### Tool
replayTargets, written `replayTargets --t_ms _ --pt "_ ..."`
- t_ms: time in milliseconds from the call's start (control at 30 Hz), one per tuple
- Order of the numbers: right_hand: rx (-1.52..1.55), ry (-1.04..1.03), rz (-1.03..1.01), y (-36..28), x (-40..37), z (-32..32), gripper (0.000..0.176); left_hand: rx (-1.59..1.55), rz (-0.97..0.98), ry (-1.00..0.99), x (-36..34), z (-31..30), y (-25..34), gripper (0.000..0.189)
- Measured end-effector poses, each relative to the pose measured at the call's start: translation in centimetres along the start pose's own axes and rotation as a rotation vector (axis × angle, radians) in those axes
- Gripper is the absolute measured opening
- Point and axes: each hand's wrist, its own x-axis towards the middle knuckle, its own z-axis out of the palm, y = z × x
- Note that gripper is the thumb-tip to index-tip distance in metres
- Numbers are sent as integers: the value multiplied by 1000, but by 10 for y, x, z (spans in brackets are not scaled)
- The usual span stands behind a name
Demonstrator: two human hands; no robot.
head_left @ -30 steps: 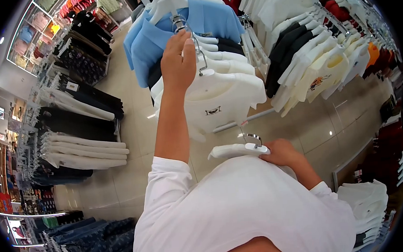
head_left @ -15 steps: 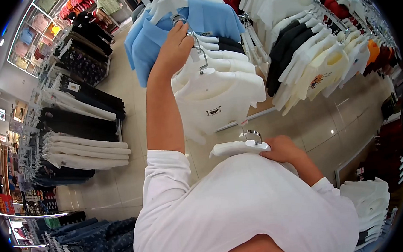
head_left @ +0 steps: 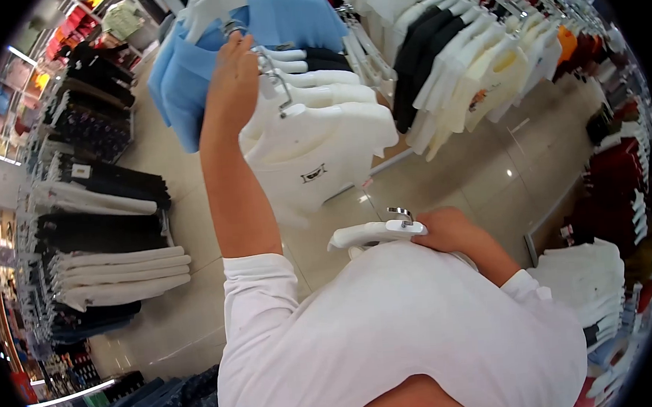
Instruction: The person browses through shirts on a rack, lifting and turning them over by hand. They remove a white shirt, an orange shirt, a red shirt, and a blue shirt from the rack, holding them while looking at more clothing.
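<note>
My left hand (head_left: 235, 82) is raised to the rack at the upper middle, its fingers closed around the hooks at the rail beside the light blue shirts (head_left: 292, 19). Just right of it hangs a row of white shirts, the front one (head_left: 286, 157) with a small dark print. Low in front of my chest, my right hand (head_left: 447, 233) grips the end of a white hanger (head_left: 376, 232) with a metal hook. Most of what hangs from this hanger is hidden behind my chest.
Racks of trousers (head_left: 121, 272) line the left side. Black, white and cream shirts (head_left: 475, 82) hang at the upper right. More white garments (head_left: 581, 281) hang at the lower right, beside dark red ones. Tiled floor (head_left: 444, 181) shows between the racks.
The view has shifted, so the racks appear further left and slightly higher. My left hand stays at the rail hooks, and my right hand still holds the white hanger.
</note>
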Motion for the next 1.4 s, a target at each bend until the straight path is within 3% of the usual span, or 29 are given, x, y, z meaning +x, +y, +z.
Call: replayTargets --t_ms 233,433,600,667,733,867,1033,1233,1400 --pt "47 42 24 16 -13 10 38 -369 -282 82 2 7 15 62" --pt "82 111 -4 41 -26 12 37 -404 -320 67 -3 2 28 63" --pt "178 167 -5 72 -45 11 34 112 -49 488 -31 18 76 48" --pt "230 208 3 84 -51 17 32 23 42 677 -58 47 112 40" --pt "294 255 27 98 -59 23 30 -19 80 546 -92 90 134 37" --pt "368 312 46 123 -85 14 28 -99 42 -232 -160 184 150 44" --pt "512 457 -19 153 -111 11 25 -145 -94 -896 -179 234 207 54" --pt "490 514 38 195 -141 -11 23 -66 -135 -693 -170 268 237 41" --pt "534 543 71 230 -168 -23 24 -52 -70 -637 -163 287 268 36"
